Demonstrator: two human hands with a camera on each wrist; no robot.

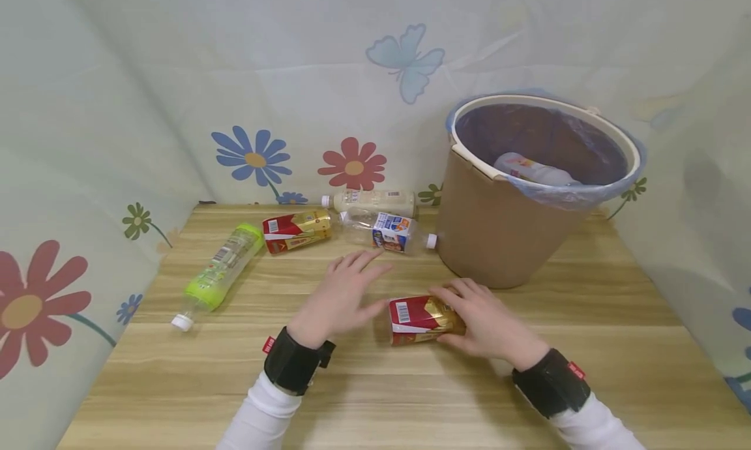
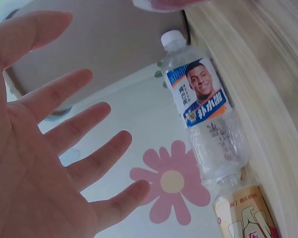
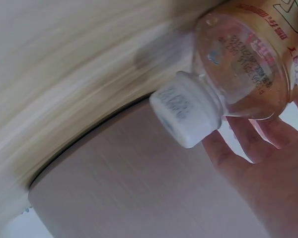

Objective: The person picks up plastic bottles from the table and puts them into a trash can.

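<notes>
A red and gold bottle (image 1: 421, 319) lies on its side on the wooden table (image 1: 375, 385), just in front of the brown bucket (image 1: 499, 235). My right hand (image 1: 472, 316) grips it from the right end, fingers curled over the top. In the right wrist view the bottle's white cap (image 3: 186, 110) and clear neck point at the bucket wall (image 3: 139, 183), with my right hand's fingers (image 3: 268, 163) under it. My left hand (image 1: 346, 290) hovers flat and open just left of the bottle, fingers spread (image 2: 84, 124), holding nothing.
The bucket has a blue bag liner and a bottle inside (image 1: 530, 169). On the table behind my hands lie a clear blue-labelled bottle (image 1: 390, 232) (image 2: 206, 119), another red and gold bottle (image 1: 296, 230), a cream bottle (image 1: 371, 202) and, at left, a green bottle (image 1: 220, 270). Flowered cloth walls surround the table.
</notes>
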